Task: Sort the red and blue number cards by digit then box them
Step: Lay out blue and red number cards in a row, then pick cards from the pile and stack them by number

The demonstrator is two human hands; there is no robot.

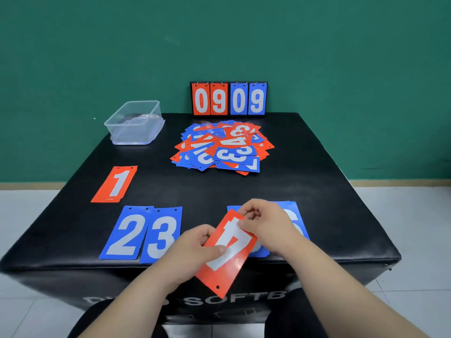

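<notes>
I'm pinching a red 4 card [228,262] with both hands, left hand [192,247] on its side edge, right hand [268,223] on its far end, digit upside down, at 6 o'clock over the worktop [317,191]. Clear plastic box [135,123] is sitting at 10 o'clock, something dark inside, can't tell what. Mixed card pile [222,147] is lying at 12. Red 1 [114,184] at 9, blue 2 [127,232] and blue 3 [162,234] at 7.

The person's left hand [195,242] and right hand [266,223] lead back along bare forearms [151,284], uncovered as far as the view reaches. Plain black cloth trousers [97,320] cover both knees at the lower edge.
</notes>
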